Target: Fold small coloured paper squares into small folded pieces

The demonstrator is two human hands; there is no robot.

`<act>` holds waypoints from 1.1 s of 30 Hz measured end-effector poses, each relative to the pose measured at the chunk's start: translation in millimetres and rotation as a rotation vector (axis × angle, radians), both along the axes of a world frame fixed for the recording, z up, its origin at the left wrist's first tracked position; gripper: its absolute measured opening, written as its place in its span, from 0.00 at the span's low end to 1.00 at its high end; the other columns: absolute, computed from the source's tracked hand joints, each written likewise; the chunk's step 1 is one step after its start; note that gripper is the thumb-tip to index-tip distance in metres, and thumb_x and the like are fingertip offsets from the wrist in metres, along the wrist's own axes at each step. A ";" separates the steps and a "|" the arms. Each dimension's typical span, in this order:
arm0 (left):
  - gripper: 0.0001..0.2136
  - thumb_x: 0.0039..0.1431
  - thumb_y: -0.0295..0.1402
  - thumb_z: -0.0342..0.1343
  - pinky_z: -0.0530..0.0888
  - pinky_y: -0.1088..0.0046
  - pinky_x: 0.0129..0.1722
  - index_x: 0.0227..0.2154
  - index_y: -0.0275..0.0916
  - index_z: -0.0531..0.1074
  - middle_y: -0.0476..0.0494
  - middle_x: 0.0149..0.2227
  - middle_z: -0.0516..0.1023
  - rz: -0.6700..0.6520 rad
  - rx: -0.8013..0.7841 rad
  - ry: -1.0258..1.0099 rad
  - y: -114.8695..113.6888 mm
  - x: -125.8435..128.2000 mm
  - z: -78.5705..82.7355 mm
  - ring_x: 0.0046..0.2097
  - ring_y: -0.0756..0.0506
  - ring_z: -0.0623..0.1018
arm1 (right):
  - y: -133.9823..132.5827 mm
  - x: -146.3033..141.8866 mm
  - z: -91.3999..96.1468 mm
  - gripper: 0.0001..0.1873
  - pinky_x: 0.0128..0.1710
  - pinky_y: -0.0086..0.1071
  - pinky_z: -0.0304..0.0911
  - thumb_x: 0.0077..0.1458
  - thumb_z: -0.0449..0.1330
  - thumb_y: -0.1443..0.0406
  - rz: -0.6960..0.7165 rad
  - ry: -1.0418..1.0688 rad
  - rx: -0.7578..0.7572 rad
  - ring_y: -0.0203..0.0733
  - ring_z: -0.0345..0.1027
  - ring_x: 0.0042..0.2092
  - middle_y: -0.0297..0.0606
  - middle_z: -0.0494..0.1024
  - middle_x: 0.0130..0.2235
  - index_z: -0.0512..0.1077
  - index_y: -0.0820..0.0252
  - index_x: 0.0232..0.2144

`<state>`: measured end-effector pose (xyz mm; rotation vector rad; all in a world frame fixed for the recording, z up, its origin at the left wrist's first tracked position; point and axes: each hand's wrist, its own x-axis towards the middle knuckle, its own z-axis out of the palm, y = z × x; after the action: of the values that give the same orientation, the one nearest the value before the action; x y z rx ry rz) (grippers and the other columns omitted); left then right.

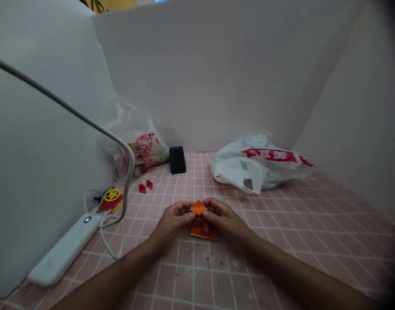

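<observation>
My left hand (175,218) and my right hand (222,217) meet over the pink tiled table (281,241), fingers pinched together on a small folded orange paper (198,207). Just below the hands a small stack of orange paper sheets (204,233) lies flat on the table, partly hidden by my fingers.
Two small red folded paper pieces (145,186) and a yellow and red paper cutout (112,198) lie to the left. A white lamp base (63,250) with bent arm and cord stands left. A black phone (177,159), a clear bag (139,144) and a white plastic bag (258,163) sit at the back. White walls enclose three sides.
</observation>
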<state>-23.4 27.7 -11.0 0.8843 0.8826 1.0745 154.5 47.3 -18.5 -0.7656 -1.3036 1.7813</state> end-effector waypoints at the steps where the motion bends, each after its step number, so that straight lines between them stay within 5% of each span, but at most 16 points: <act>1: 0.18 0.46 0.32 0.70 0.75 0.66 0.45 0.41 0.35 0.77 0.39 0.39 0.83 -0.001 0.001 -0.001 0.2 -0.2 -0.1 0.38 0.44 0.82 | -0.2 -0.2 -0.2 0.18 0.29 0.28 0.60 0.52 0.66 0.54 -0.002 0.003 -0.001 0.31 0.64 0.23 0.28 0.73 0.24 0.68 0.60 0.38; 33: 0.17 0.46 0.33 0.70 0.75 0.64 0.43 0.38 0.34 0.76 0.42 0.34 0.81 0.013 -0.033 -0.002 0.6 0.6 -0.9 0.37 0.43 0.82 | -5.5 -2.8 6.1 0.17 0.27 0.28 0.58 0.52 0.65 0.56 -0.003 -0.035 0.033 0.32 0.63 0.25 0.28 0.70 0.27 0.67 0.58 0.39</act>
<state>-22.7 28.3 -11.9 0.8512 0.9028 1.0687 151.7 41.8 -12.5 -0.7837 -1.3510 1.7469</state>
